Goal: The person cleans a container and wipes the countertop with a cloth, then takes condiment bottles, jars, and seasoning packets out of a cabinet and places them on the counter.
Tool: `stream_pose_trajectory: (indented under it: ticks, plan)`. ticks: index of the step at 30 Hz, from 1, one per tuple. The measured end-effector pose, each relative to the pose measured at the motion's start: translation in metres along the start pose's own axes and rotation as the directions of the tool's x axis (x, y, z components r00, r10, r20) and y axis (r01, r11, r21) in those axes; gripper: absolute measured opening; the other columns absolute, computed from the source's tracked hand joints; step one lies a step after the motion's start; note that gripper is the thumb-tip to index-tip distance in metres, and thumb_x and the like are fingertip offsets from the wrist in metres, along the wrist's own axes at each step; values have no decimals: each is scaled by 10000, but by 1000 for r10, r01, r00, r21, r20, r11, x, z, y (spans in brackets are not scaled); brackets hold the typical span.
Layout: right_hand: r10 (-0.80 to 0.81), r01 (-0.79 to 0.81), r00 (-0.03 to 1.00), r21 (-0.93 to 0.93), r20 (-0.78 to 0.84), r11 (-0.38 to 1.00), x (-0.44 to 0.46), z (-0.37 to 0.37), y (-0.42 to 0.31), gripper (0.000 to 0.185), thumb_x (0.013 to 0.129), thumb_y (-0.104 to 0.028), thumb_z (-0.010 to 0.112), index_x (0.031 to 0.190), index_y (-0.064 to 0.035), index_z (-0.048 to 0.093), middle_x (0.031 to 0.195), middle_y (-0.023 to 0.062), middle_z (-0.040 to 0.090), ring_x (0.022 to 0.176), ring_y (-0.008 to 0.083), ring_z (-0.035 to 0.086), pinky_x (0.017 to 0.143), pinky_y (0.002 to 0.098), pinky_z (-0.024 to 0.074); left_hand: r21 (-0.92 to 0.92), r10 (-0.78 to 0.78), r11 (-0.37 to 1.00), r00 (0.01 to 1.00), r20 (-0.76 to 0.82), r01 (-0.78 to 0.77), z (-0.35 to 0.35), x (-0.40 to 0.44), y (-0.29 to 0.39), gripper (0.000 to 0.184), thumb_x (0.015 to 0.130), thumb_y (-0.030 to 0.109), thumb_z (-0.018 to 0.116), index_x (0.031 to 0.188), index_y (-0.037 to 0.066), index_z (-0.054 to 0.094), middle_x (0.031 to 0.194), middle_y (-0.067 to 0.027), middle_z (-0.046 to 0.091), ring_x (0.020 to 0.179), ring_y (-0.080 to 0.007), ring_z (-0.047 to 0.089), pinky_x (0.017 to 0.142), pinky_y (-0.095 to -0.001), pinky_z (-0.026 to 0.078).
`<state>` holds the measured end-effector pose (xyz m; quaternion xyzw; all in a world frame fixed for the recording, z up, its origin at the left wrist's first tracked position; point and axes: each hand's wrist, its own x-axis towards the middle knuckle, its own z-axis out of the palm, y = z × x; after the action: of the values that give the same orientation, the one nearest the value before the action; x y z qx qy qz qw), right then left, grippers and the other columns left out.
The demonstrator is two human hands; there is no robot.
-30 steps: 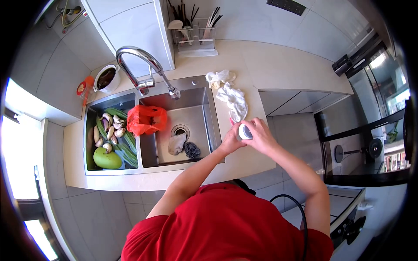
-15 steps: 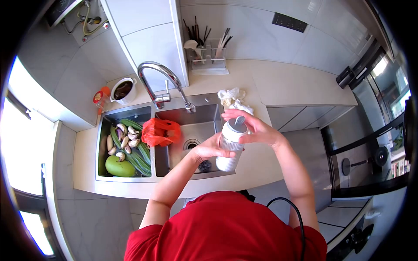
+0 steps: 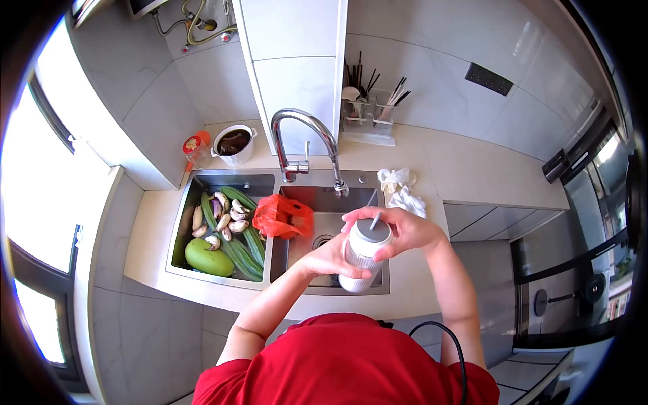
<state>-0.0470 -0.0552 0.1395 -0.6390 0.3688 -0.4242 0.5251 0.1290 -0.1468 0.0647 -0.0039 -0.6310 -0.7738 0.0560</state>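
A white ribbed bottle (image 3: 359, 260) with a grey lid (image 3: 373, 230) is held tilted over the right sink basin's front edge. My left hand (image 3: 332, 259) is wrapped around the bottle's body, its thumb lying across the near side. My right hand (image 3: 410, 234) curls around the top, thumb and fingers closed on opposite sides of the lid. A small grey loop sticks up from the lid. Part of the bottle's far side is hidden by my hands.
A red plastic bag (image 3: 283, 217) hangs over the divider of the double sink (image 3: 324, 291). Eggplants (image 3: 226, 223), long green gourds (image 3: 241, 256) and a round green one (image 3: 208, 258) fill the left basin. Behind stand a faucet (image 3: 295, 166), a white pot (image 3: 234, 156) and white cloths (image 3: 407, 201).
The view has shifted, so the sink appears farther right and lower. My right-hand fingers have closed in around the lid from a looser spread. My left hand keeps hold of the bottle.
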Motion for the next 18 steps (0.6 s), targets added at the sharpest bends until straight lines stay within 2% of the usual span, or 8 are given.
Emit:
stream_pose_trajectory:
  ticks: [4,6,8,10,12,14,17,18]
  plan:
    - [17,-51,987,-211,-159,976,9,12,1,673,720,-209,773,1295,-45,464,1225,88,528,1140,187,508,990,322,381,32,28,999,994,-105,-25,-1,-1,4,727,630,163,811,1247,35,447,1127,-46,548,1058,-159,517,951,-309,407]
    - [-184,28,895,-362,-406,932,17,25,31,665,746,-187,755,1308,-34,432,1231,124,508,1131,214,517,973,323,398,270,260,951,860,-439,-149,0,4,-6,667,628,169,800,1188,20,470,1060,-77,584,991,-174,568,893,-307,448]
    - [-303,-37,746,-492,-593,870,26,43,47,678,755,-154,749,1326,-25,406,1198,105,523,1121,179,509,981,320,385,530,412,845,716,-563,-69,6,11,0,611,617,194,807,1098,2,482,967,-159,622,923,-219,626,817,-337,491]
    - [-259,-76,750,-468,-609,880,25,46,40,769,753,-175,760,1384,-39,342,1250,127,507,1162,196,492,1005,330,371,515,387,855,741,-549,-65,-1,7,-7,638,616,218,812,1119,4,482,995,-159,624,940,-223,628,819,-338,491]
    - [-190,188,831,-57,-523,981,21,34,34,856,752,-191,764,1433,-55,264,1319,159,468,1217,223,459,1033,343,349,518,390,851,768,-509,-89,-8,3,-6,649,615,224,812,1127,4,480,992,-160,626,937,-233,632,815,-343,494]
    - [-162,168,855,-33,-492,985,16,24,14,897,735,-220,780,1444,-64,253,1368,148,438,1263,228,423,1053,360,335,519,392,847,792,-467,-114,-14,2,-2,660,615,229,812,1136,3,478,988,-162,629,935,-243,636,812,-347,496]
    - [-61,-119,954,-554,-295,824,15,5,8,834,687,-289,811,1374,-81,387,1272,88,535,1200,215,490,1017,367,382,547,353,833,840,-412,-82,-15,2,1,675,612,228,815,1150,4,475,995,-172,627,946,-267,636,819,-358,496]
    - [-61,-120,953,-553,-297,824,21,14,-4,834,687,-289,811,1374,-81,387,1272,88,535,1200,215,490,1017,367,382,568,329,823,832,-448,-20,-10,3,3,672,611,222,811,1151,6,474,1004,-178,624,956,-278,632,826,-360,494]
